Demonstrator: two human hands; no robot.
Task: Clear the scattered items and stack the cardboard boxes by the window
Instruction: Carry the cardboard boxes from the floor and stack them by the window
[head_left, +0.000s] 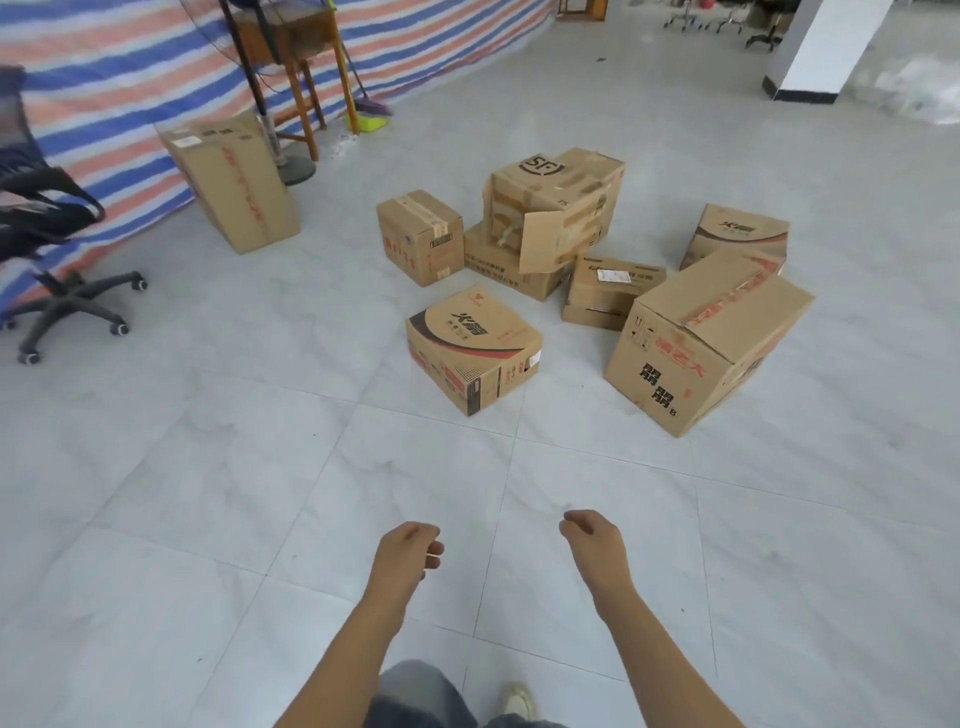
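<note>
We are judging the stacking not yet begun. The tiled floor (208, 467) is spreading wide, a striped tarp (104, 104) hanging left of the SF box (558, 202). Round that box cardboard boxes (706, 338) are lying scattered, the printed box (472, 348) in front. Our hands, left hand (410, 551) and right hand (592, 540), are hanging loosely curled and empty; we are needing a two-handed lift there next.

Straight ahead at twelve o'clock lies the nearest box (474, 349), with the large box (706, 340) at its three and a small box (420, 236) at its eleven. Behind them the open-flapped box (558, 205) sits on a flat box (506, 267), with a labelled box (610, 291) at its four o'clock and the rear right box (740, 234) at its three. The tall box (236, 182) stands well apart at ten o'clock, the office chair (47, 228) at nine.
</note>
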